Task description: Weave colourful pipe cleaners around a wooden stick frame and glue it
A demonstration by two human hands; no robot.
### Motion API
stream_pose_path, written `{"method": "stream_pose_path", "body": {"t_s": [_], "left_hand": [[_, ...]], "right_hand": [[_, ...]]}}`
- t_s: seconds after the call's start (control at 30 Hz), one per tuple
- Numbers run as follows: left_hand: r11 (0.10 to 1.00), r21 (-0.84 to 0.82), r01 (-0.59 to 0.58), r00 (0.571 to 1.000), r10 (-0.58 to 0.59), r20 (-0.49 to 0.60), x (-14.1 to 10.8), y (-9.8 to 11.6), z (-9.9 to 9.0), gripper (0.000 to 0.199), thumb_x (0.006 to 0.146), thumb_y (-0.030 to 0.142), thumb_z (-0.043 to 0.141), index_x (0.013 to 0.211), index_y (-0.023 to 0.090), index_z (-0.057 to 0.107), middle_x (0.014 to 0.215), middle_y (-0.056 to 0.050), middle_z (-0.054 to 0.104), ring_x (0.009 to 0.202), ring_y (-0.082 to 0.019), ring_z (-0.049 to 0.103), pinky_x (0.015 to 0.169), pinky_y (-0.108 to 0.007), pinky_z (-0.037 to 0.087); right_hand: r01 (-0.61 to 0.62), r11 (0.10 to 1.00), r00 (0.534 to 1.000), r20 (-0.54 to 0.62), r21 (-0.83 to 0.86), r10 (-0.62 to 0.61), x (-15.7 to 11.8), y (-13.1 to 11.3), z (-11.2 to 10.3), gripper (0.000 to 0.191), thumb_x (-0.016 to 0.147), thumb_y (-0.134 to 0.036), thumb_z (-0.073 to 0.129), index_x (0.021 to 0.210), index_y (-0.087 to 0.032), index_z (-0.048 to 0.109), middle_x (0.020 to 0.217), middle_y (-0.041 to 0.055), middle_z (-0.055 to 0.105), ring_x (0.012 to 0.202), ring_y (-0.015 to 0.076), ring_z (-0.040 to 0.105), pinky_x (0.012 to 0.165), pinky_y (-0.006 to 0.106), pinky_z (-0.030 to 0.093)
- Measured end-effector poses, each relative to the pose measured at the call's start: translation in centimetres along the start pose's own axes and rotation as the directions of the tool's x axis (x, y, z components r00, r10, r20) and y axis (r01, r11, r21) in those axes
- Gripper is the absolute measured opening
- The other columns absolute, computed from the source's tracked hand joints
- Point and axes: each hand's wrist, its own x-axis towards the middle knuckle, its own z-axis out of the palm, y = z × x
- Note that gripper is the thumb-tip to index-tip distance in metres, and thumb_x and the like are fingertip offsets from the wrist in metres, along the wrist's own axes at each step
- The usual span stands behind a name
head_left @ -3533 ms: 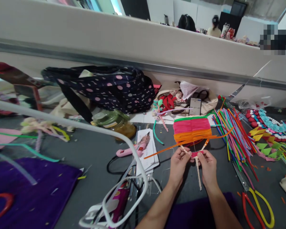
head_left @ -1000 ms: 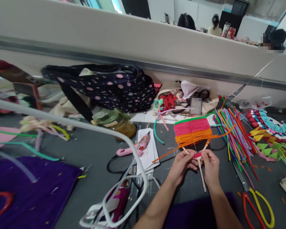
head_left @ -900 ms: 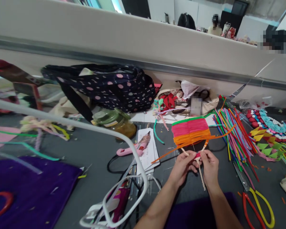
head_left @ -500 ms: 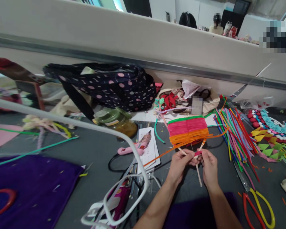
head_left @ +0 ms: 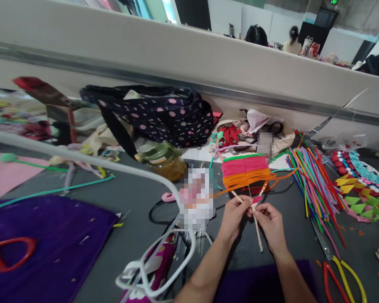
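A woven panel in green, pink and orange lies just beyond my hands, with pale sticks running from its lower edge toward me. My left hand is closed on the left pale stick near where the sticks meet. Close beside it, my right hand pinches at the joint by the small pink wrapping. One pale stem hangs down between the hands. Loose orange strips trail from both sides of the panel.
Pipe cleaners and scissors lie to the right. A jar, a dotted bag and a cloth bag stand behind. A white cable and purple cloth are at left.
The view has turned slightly left. My right hand has shifted lower, its fingers now at the joint below the pink wrapping. The pale stem has tilted a little.
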Motion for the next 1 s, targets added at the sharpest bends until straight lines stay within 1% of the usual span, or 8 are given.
{"method": "stream_pose_path", "body": {"t_s": [0.2, 0.27, 0.37, 0.5, 0.57, 0.67, 0.77, 1.0], "left_hand": [[0.986, 0.06, -0.154, 0.976, 0.162, -0.149, 0.5, 1.6, -1.2, 0.021, 0.06, 0.031, 0.077, 0.066, 0.013, 0.068, 0.054, 0.001, 0.061, 0.047, -0.008, 0.051, 0.046, -0.019, 0.039], [0.981, 0.055, -0.187, 0.966, 0.194, -0.172, 0.7, 2.0, -1.6, 0.021, 0.06, 0.031, 0.076, 0.067, 0.013, 0.069, 0.055, 0.0, 0.062, 0.049, -0.009, 0.052, 0.048, -0.019, 0.04], [0.975, 0.021, -0.221, 0.951, 0.22, -0.218, 0.9, 2.3, -2.0, 0.022, 0.06, 0.031, 0.077, 0.07, 0.013, 0.069, 0.057, 0.0, 0.063, 0.051, -0.01, 0.055, 0.051, -0.021, 0.043], [0.967, -0.022, -0.253, 0.94, 0.24, -0.24, 1.0, 2.6, -2.4, 0.024, 0.06, 0.031, 0.077, 0.071, 0.012, 0.068, 0.059, 0.0, 0.064, 0.053, -0.011, 0.057, 0.052, -0.022, 0.045], [0.965, -0.035, -0.26, 0.939, 0.244, -0.242, 1.0, 2.7, -2.5, 0.024, 0.061, 0.031, 0.076, 0.071, 0.012, 0.068, 0.059, -0.001, 0.064, 0.054, -0.011, 0.058, 0.052, -0.022, 0.045], [0.961, -0.058, -0.27, 0.933, 0.246, -0.263, 1.0, 2.8, -2.6, 0.023, 0.06, 0.03, 0.076, 0.071, 0.012, 0.067, 0.058, -0.001, 0.064, 0.053, -0.012, 0.058, 0.052, -0.022, 0.046], [0.951, -0.092, -0.295, 0.92, 0.256, -0.296, 0.9, 2.9, -2.7, 0.022, 0.061, 0.029, 0.075, 0.071, 0.012, 0.067, 0.056, 0.0, 0.063, 0.049, -0.01, 0.056, 0.05, -0.021, 0.044], [0.933, -0.091, -0.348, 0.891, 0.299, -0.343, 1.0, 2.8, -2.8, 0.02, 0.062, 0.029, 0.075, 0.071, 0.013, 0.066, 0.054, 0.001, 0.062, 0.048, -0.009, 0.055, 0.049, -0.02, 0.043]], "right_hand": [[0.083, 0.967, 0.975, -0.179, -0.243, -0.129, 0.9, 0.6, -1.4, 0.02, 0.079, -0.036, 0.059, 0.076, -0.017, 0.063, 0.066, -0.0008, 0.059, 0.061, 0.0124, 0.051, 0.058, 0.022, 0.041], [0.087, 0.944, 0.97, -0.191, -0.32, -0.154, 1.4, 1.2, -2.1, 0.022, 0.08, -0.037, 0.057, 0.078, -0.016, 0.064, 0.067, 0.0002, 0.06, 0.062, 0.0132, 0.052, 0.059, 0.023, 0.041], [0.11, 0.869, 0.969, -0.143, -0.482, -0.202, 2.4, 1.6, -3.1, 0.022, 0.082, -0.036, 0.054, 0.081, -0.017, 0.066, 0.073, 0.0025, 0.063, 0.066, 0.0156, 0.054, 0.062, 0.025, 0.041], [0.227, 0.646, 0.943, -0.001, -0.729, -0.332, 4.7, 1.3, -3.8, 0.021, 0.085, -0.031, 0.049, 0.081, -0.02, 0.067, 0.08, 0.0052, 0.063, 0.078, 0.0196, 0.055, 0.073, 0.029, 0.04], [0.271, 0.54, 0.933, 0.08, -0.797, -0.35, 6.2, 1.2, -3.7, 0.021, 0.087, -0.028, 0.048, 0.081, -0.02, 0.067, 0.081, 0.0061, 0.062, 0.083, 0.021, 0.054, 0.076, 0.031, 0.04], [0.301, 0.42, 0.932, 0.172, -0.856, -0.319, 8.1, 1.4, -3.2, 0.019, 0.086, -0.025, 0.05, 0.08, -0.021, 0.069, 0.083, 0.0065, 0.061, 0.085, 0.0212, 0.053, 0.076, 0.03, 0.039], [0.319, 0.346, 0.931, 0.222, -0.882, -0.291, 9.3, 1.7, -2.1, 0.019, 0.087, -0.025, 0.052, 0.08, -0.023, 0.069, 0.085, 0.0058, 0.06, 0.086, 0.0202, 0.052, 0.075, 0.028, 0.038], [0.29, 0.194, 0.944, 0.247, -0.937, -0.219, 10.6, 1.8, 2.6, 0.022, 0.086, -0.04, 0.055, 0.078, -0.022, 0.066, 0.085, 0.0058, 0.06, 0.087, 0.0206, 0.051, 0.068, 0.026, 0.036]]}}
